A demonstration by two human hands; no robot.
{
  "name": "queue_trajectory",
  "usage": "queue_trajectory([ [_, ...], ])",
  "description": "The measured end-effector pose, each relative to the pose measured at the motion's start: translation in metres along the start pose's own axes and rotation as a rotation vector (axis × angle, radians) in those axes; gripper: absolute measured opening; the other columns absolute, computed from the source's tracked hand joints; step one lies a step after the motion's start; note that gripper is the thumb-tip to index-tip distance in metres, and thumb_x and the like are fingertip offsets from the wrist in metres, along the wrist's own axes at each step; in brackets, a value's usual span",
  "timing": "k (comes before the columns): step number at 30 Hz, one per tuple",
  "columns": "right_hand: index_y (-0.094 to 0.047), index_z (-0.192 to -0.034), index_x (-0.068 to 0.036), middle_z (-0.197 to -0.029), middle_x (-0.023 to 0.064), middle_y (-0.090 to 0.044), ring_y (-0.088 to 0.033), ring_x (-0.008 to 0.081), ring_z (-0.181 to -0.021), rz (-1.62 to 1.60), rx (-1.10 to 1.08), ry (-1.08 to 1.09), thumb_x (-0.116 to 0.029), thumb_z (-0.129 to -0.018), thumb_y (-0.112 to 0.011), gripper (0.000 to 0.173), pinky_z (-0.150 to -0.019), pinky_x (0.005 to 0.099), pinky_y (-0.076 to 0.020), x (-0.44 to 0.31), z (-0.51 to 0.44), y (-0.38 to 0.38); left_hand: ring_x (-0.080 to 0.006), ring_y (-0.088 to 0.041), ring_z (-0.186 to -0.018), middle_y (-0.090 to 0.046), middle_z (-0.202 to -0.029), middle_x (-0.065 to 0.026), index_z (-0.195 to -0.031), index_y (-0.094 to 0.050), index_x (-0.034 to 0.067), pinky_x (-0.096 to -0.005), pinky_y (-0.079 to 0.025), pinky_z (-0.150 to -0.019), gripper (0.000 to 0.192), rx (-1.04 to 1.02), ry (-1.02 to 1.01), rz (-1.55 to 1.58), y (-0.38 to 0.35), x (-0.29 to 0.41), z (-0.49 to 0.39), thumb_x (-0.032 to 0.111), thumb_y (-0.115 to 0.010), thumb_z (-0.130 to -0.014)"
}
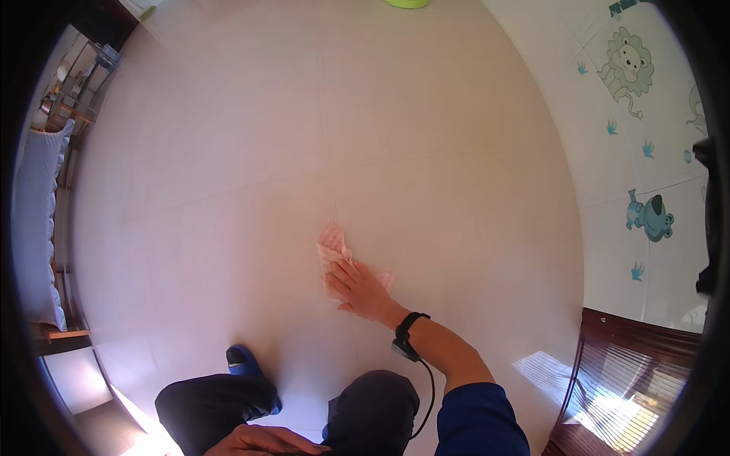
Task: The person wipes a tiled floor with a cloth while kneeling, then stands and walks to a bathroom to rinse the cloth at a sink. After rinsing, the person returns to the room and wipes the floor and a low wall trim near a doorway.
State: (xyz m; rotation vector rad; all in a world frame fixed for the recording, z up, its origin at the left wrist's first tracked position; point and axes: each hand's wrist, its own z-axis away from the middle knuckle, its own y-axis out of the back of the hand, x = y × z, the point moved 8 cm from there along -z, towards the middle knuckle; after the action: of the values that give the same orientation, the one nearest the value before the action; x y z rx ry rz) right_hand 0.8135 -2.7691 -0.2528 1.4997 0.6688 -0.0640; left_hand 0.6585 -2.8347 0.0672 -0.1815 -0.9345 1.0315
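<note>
My right hand [362, 292] lies palm down on a crumpled pink cloth [332, 242], pressing it against the pale tiled floor [239, 245]. Folds of the cloth stick out ahead of the fingers and beside the wrist. Around that wrist is a black strap with a small device [405, 346], from which a black cable runs down. My left hand [262, 440] rests by my dark-trousered lap at the bottom edge; it is partly cut off, and its fingertips are hard to make out.
A blue slipper [242, 359] is on my left foot. Cartoon animal stickers [629, 62] decorate the white wall at right, above a dark red slatted door panel [627, 382]. Along the left stand a metal rack [85, 74] and a cloth-covered piece of furniture [40, 228]. A green object [406, 3] shows at the top.
</note>
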Motion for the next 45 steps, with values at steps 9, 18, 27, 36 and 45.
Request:
queue_trajectory([
  [9,-0.008,-0.155,-0.002,-0.161,0.0224,-0.005,0.000,0.0390,-0.149,0.234,0.054,-0.996,-0.042,-0.096,-0.051,0.083,-0.116,0.0571,-0.0120,0.157,0.139,0.045,-0.0295,-0.061,-0.110,-0.063,-0.121,-0.0218,-0.091,-0.071,-0.005,-0.0388,-0.047,-0.098,0.032,-0.013,0.067,0.155,0.061,0.017,0.023,0.024,-0.057,-0.094],
  [18,-0.009,-0.155,-0.003,-0.161,0.0223,-0.003,0.000,0.0398,-0.149,0.259,0.094,-0.977,-0.058,-0.098,-0.037,0.084,-0.117,0.0571,-0.0093,0.226,-0.130,0.039,-0.0260,-0.056,-0.119,-0.048,-0.141,-0.0224,-0.105,-0.068,-0.004,-0.0385,-0.043,-0.103,0.028,0.129,-0.083,0.296,0.130,0.017,0.064,0.018,-0.052,-0.100],
  [27,-0.037,-0.145,-0.004,-0.153,0.0157,-0.032,-0.024,0.0327,-0.145,0.055,0.189,0.036,-0.020,-0.088,-0.060,0.064,-0.113,0.0494,-0.0251,-0.034,-0.318,-0.064,-0.0276,-0.049,-0.129,-0.039,-0.149,-0.0203,-0.107,-0.065,-0.005,-0.0416,-0.039,-0.107,0.024,0.044,-0.108,0.385,0.151,0.031,0.080,0.015,-0.052,-0.100],
  [36,-0.059,-0.125,0.000,-0.128,0.0098,-0.058,-0.053,0.0275,-0.120,-0.515,-0.456,-0.336,-0.008,-0.088,-0.058,0.039,-0.099,0.0392,-0.0446,-0.166,-0.167,-0.084,-0.0252,-0.063,-0.108,-0.047,-0.142,-0.0193,-0.117,-0.063,-0.001,-0.0404,-0.045,-0.103,0.027,-0.206,-0.008,0.788,0.097,0.031,0.117,0.018,-0.057,-0.099],
  [45,-0.051,-0.130,0.000,-0.121,0.0108,-0.060,-0.061,0.0217,-0.106,-2.043,-0.010,-1.065,-0.012,-0.097,-0.052,0.035,-0.089,0.0364,-0.0515,-0.184,-0.132,0.135,-0.0300,-0.045,-0.135,-0.038,-0.151,-0.0181,-0.112,-0.067,-0.005,-0.0408,-0.036,-0.112,0.027,-0.341,-0.001,0.632,0.046,0.071,0.198,0.006,-0.045,-0.101],
])
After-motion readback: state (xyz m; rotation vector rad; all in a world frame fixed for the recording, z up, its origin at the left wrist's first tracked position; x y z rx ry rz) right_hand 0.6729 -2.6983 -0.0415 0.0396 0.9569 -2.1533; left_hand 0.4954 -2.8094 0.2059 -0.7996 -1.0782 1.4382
